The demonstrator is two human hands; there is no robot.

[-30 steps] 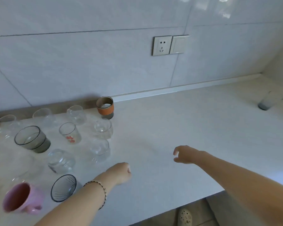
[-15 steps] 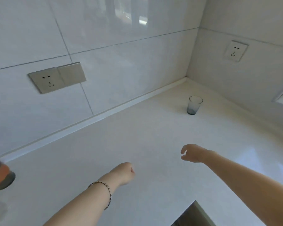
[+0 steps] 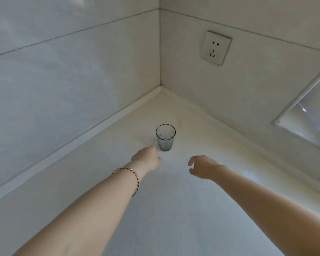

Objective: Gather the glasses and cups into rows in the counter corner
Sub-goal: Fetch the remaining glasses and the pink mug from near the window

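A single grey-tinted ribbed glass (image 3: pixel 165 137) stands upright on the white counter (image 3: pixel 174 209), a short way out from the corner where the two tiled walls meet. My left hand (image 3: pixel 146 159), with a beaded bracelet on its wrist, reaches to just left of and below the glass; its blurred fingertips are close to the glass base and hold nothing. My right hand (image 3: pixel 201 167) hovers lower right of the glass, apart from it, fingers loosely curled and empty. No other glasses or cups are in view.
A wall socket (image 3: pixel 216 47) sits on the right wall above the corner. A framed, recessed pane (image 3: pixel 307 115) cuts into the right wall at the frame's edge. A low white upstand (image 3: pixel 81 137) runs along the back wall.
The view has swung right from the cluster of glasses to the counter corner. Both hands have moved forward toward the lone grey glass, the left nearly up to it.
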